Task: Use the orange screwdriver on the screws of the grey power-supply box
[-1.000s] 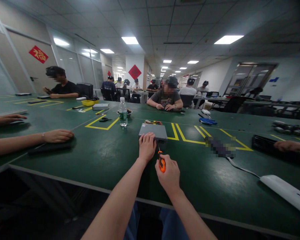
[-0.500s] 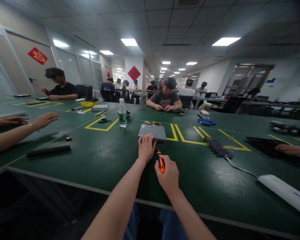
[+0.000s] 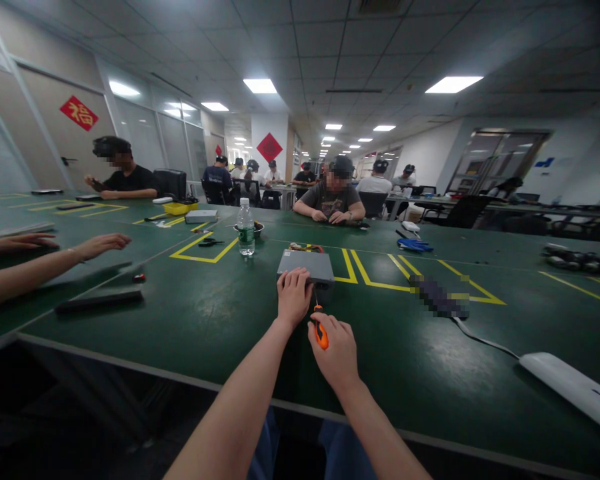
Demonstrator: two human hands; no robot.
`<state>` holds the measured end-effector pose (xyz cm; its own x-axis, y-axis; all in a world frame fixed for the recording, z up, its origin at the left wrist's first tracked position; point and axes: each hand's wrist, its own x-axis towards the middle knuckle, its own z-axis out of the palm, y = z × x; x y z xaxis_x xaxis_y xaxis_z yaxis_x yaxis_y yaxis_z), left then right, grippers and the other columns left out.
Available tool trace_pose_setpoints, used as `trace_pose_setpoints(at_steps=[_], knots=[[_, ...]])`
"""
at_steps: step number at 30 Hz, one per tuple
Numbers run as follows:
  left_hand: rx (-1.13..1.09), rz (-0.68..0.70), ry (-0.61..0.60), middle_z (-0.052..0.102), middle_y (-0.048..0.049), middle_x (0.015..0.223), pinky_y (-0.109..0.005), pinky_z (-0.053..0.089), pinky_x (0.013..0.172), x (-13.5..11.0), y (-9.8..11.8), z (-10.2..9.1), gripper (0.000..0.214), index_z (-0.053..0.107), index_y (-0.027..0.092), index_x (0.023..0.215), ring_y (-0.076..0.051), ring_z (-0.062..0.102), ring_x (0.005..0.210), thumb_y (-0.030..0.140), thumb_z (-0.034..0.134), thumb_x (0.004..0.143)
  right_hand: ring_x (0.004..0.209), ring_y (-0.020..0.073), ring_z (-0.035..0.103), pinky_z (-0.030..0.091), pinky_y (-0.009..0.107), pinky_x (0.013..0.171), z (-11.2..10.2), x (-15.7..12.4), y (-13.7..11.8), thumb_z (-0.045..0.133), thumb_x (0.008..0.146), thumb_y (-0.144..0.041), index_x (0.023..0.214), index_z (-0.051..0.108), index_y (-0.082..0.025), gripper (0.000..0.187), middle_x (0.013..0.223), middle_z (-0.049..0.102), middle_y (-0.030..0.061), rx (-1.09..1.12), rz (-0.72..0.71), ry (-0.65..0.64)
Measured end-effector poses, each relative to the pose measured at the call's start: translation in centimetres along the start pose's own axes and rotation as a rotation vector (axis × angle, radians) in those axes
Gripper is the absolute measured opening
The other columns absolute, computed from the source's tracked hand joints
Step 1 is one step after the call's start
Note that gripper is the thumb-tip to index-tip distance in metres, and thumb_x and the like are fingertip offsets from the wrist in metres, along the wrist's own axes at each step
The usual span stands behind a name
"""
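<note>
A grey metal box with coloured wires at its back, looking like a computer power supply unit (image 3: 313,265), lies flat on the green table. Over its near left edge my left hand (image 3: 294,293) is closed, fingers on top and thumb by the front face. My right hand (image 3: 336,347) grips the orange and black handle of a screwdriver (image 3: 321,333). The thin shaft points away from me at the front face of the power supply unit. Whether the tip sits in a screw is too small to tell.
A water bottle (image 3: 246,228) stands left of the unit, before a bowl (image 3: 258,230). Blue gloves (image 3: 415,245) lie beyond, to the right. A white device (image 3: 570,387) with a cable is at right. A co-worker's arm (image 3: 45,270) reaches in from the left, near a dark bar (image 3: 100,301).
The screwdriver and my right hand have shifted very slightly; my left hand stays on the unit. At left, a co-worker's hand moved rightward. At right, another person's hand and a dark panel left view.
</note>
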<state>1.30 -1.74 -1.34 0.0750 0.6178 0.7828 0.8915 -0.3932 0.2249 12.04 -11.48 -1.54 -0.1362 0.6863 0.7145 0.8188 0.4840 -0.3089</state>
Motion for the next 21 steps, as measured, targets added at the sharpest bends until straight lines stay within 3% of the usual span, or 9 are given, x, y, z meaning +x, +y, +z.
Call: trace_pose_setpoints(at_steps=[9, 12, 15, 17, 21], knots=[[0.006, -0.001, -0.002, 0.055, -0.0046, 0.119, -0.041, 0.025, 0.104, 0.0, 0.1, 0.0, 0.023, 0.050, 0.023, 0.107, -0.018, 0.043, 0.118, 0.025, 0.042, 0.086, 0.073, 0.0150, 0.055, 0.038, 0.030, 0.074, -1.4, -0.4, -0.7, 0.044, 0.083, -0.024, 0.094, 0.054, -0.019, 0.016, 0.079, 0.059, 0.0026, 0.091, -0.034, 0.072], [0.013, -0.008, -0.003, 0.055, -0.0035, 0.119, -0.040, 0.024, 0.104, 0.0, 0.1, -0.1, 0.023, 0.050, 0.024, 0.107, -0.018, 0.044, 0.117, 0.024, 0.044, 0.085, 0.078, 0.0161, 0.053, 0.040, 0.032, 0.075, -3.0, -0.2, 1.3, 0.042, 0.083, -0.026, 0.103, 0.050, -0.019, 0.022, 0.083, 0.057, 0.0035, 0.126, -0.077, 0.150], [0.011, -0.016, 0.001, 0.056, -0.0039, 0.117, -0.040, 0.025, 0.104, 0.0, 0.2, -0.2, 0.023, 0.051, 0.024, 0.106, -0.019, 0.045, 0.116, 0.024, 0.045, 0.084, 0.084, 0.0184, 0.052, 0.042, 0.033, 0.075, -4.9, 1.0, 6.7, 0.040, 0.083, -0.026, 0.108, 0.047, -0.020, 0.026, 0.092, 0.052, 0.0065, 0.008, 0.007, 0.188], [-0.005, -0.018, 0.005, 0.056, -0.0044, 0.117, -0.040, 0.025, 0.103, 0.1, 0.3, -0.2, 0.023, 0.051, 0.024, 0.106, -0.019, 0.045, 0.116, 0.023, 0.045, 0.084, 0.089, 0.0207, 0.051, 0.042, 0.034, 0.073, -6.1, 2.2, 11.8, 0.042, 0.082, -0.031, 0.108, 0.047, -0.021, 0.028, 0.097, 0.049, 0.0080, -0.206, 0.135, 0.184], [-0.020, -0.042, 0.015, 0.056, -0.0047, 0.116, -0.042, 0.024, 0.104, 0.1, 0.5, -0.1, 0.022, 0.050, 0.023, 0.105, -0.020, 0.045, 0.116, 0.022, 0.045, 0.083, 0.091, 0.0237, 0.049, 0.041, 0.034, 0.072, -8.3, 4.6, 21.9, 0.043, 0.078, -0.026, 0.107, 0.048, -0.016, 0.031, 0.100, 0.046, 0.0119, -0.341, 0.268, 0.139]])
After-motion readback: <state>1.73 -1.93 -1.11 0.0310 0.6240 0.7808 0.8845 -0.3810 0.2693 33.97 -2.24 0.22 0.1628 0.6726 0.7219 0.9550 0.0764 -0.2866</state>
